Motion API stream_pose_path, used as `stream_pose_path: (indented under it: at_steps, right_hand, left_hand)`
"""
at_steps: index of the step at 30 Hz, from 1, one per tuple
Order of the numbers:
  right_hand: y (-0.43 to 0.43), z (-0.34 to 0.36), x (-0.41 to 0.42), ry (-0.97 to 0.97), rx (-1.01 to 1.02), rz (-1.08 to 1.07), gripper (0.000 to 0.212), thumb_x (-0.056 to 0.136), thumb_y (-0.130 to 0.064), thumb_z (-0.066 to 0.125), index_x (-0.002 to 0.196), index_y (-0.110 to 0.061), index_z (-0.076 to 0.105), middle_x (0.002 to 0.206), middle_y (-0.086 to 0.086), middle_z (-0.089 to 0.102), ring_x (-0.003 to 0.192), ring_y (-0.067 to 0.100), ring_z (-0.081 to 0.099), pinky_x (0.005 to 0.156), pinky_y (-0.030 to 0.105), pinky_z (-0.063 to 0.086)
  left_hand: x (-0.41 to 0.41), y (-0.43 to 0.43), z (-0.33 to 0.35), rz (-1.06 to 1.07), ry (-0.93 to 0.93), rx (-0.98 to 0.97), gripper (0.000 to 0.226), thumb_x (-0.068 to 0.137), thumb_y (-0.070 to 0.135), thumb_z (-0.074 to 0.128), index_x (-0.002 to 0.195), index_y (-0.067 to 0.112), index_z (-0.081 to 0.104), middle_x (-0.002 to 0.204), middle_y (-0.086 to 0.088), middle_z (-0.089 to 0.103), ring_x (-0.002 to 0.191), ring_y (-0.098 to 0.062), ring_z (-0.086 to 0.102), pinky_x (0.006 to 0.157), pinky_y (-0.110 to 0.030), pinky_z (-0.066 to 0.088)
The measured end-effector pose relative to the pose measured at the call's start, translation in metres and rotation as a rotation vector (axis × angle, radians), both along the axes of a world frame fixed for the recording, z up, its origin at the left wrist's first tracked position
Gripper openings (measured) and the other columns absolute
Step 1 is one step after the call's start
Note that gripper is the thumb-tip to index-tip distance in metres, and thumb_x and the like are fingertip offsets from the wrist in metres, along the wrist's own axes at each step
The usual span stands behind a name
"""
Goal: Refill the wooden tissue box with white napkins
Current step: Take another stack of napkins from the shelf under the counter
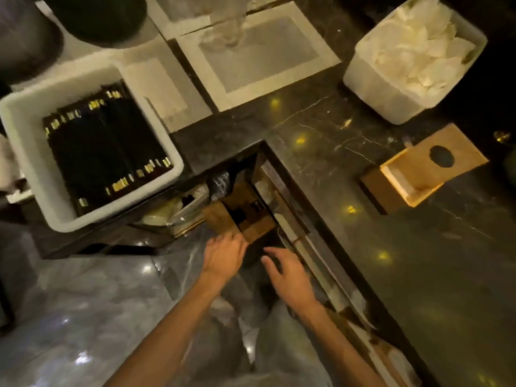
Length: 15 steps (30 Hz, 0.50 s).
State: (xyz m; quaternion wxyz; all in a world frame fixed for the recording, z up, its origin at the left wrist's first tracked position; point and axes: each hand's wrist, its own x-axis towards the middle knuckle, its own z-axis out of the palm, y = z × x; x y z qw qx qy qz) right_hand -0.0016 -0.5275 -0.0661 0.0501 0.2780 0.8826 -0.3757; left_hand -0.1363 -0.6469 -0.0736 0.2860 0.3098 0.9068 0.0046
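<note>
So the wooden tissue box [424, 170] is sitting up on the dark marble counter [391, 247], well away from both hands, up and off to the right of the right hand [287, 275]. It's lying with its open side facing down-left toward the camera and the face with the oval hole turned upward. From here the inside looks pale, can't really tell if there's anything in it.

The white napkins [418, 43] are further out still, piled loose in a white plastic tub [391, 99] at the far right corner of the counter, beyond the box.

Both hands are down low, below counter level, reaching into the corner gap where the two counter runs meet. Left hand [223, 255] is open with its fingers spread, fingertips touching or right at the edge of a brown cardboard box [245, 216] down in that gap. Not gripping anything that I can see. The right one is just beside it, also open, fingers loosely curled over a dark spot, empty as far as I can tell.

Up and left of the left hand there's a big white bin [25, 152] packed with black packets [109, 146] with gold ends. Straight ahead past both hands, two pale placemats [262, 88] lie on the counter, and something clear and glassy [226, 29] stands on the further one, kinda blurred. Shiny grey marble floor [83, 317] under the arms.
</note>
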Motion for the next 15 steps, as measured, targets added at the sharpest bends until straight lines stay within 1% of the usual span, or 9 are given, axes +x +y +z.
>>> stream_pose_path:
  at_steps: [1,2,4,6,8,10,13,14,15]
  right_hand:
    - [-0.006,-0.009,-0.015,0.015,0.018,-0.023,0.036,0.095,-0.057,0.043,0.124,-0.039,0.056,0.118,-0.016,0.062,0.104,-0.024,0.041,0.089,0.002,0.036]
    - [-0.009,-0.018,-0.029,0.018,0.047,-0.050,0.037,0.095,-0.059,0.040,0.123,-0.040,0.054,0.117,-0.019,0.061,0.103,-0.027,0.039,0.084,-0.001,0.033]
    - [-0.006,-0.039,-0.057,0.034,0.113,-0.122,0.037,0.096,-0.059,0.038,0.123,-0.040,0.054,0.116,-0.019,0.061,0.102,-0.023,0.039,0.082,-0.001,0.030]
    - [0.009,-0.065,-0.081,0.067,0.160,-0.193,0.036,0.097,-0.052,0.044,0.125,-0.034,0.057,0.118,-0.014,0.062,0.107,-0.013,0.044,0.087,0.004,0.031]
    - [0.031,-0.097,-0.103,0.084,0.173,-0.234,0.036,0.097,-0.043,0.050,0.129,-0.027,0.056,0.123,-0.008,0.061,0.115,0.002,0.051,0.094,0.015,0.037]
    - [0.050,-0.130,-0.121,0.064,0.208,-0.228,0.037,0.098,-0.037,0.052,0.133,-0.024,0.054,0.130,-0.004,0.058,0.122,0.010,0.051,0.100,0.025,0.041]
    - [0.077,-0.173,-0.141,0.133,0.315,-0.172,0.040,0.099,-0.031,0.052,0.138,-0.019,0.052,0.139,0.001,0.054,0.129,0.017,0.045,0.105,0.021,0.028]
    - [0.087,-0.184,-0.148,0.163,0.351,-0.160,0.041,0.100,-0.029,0.051,0.138,-0.016,0.052,0.141,0.006,0.053,0.131,0.021,0.044,0.106,0.022,0.027]
    - [0.097,-0.195,-0.155,0.190,0.364,-0.151,0.042,0.099,-0.028,0.051,0.139,-0.013,0.051,0.140,0.011,0.053,0.130,0.026,0.045,0.107,0.026,0.028]
  left_hand:
    - [-0.016,-0.005,-0.006,-0.008,0.019,0.007,0.033,0.103,0.041,0.034,0.116,0.024,0.059,0.119,-0.003,0.062,0.112,-0.026,0.060,0.092,-0.038,0.042]
    - [-0.031,-0.007,-0.013,-0.014,0.044,0.023,0.032,0.103,0.040,0.034,0.115,0.024,0.059,0.117,-0.003,0.062,0.111,-0.025,0.060,0.091,-0.038,0.043]
    - [-0.056,-0.003,-0.030,-0.021,0.083,0.063,0.033,0.103,0.040,0.033,0.114,0.023,0.059,0.115,-0.002,0.061,0.110,-0.024,0.061,0.089,-0.039,0.044]
    - [-0.076,0.010,-0.053,-0.011,0.090,0.118,0.033,0.104,0.040,0.032,0.115,0.023,0.058,0.114,-0.002,0.061,0.108,-0.024,0.061,0.089,-0.038,0.045]
    - [-0.090,0.029,-0.081,0.016,0.108,0.172,0.033,0.104,0.039,0.034,0.117,0.023,0.059,0.113,-0.002,0.062,0.106,-0.024,0.062,0.089,-0.039,0.047]
    - [-0.100,0.049,-0.112,0.048,0.127,0.204,0.032,0.103,0.039,0.036,0.117,0.023,0.060,0.112,-0.003,0.063,0.105,-0.025,0.063,0.089,-0.039,0.047]
    - [-0.106,0.080,-0.152,0.035,0.216,0.221,0.033,0.102,0.040,0.035,0.113,0.024,0.061,0.108,-0.002,0.064,0.102,-0.024,0.062,0.088,-0.039,0.045]
    - [-0.109,0.091,-0.161,0.031,0.204,0.212,0.033,0.102,0.041,0.034,0.113,0.024,0.060,0.109,-0.001,0.063,0.103,-0.025,0.062,0.088,-0.039,0.043]
    - [-0.111,0.103,-0.173,0.023,0.205,0.228,0.034,0.102,0.042,0.033,0.114,0.024,0.059,0.111,-0.001,0.062,0.105,-0.025,0.061,0.089,-0.040,0.042]
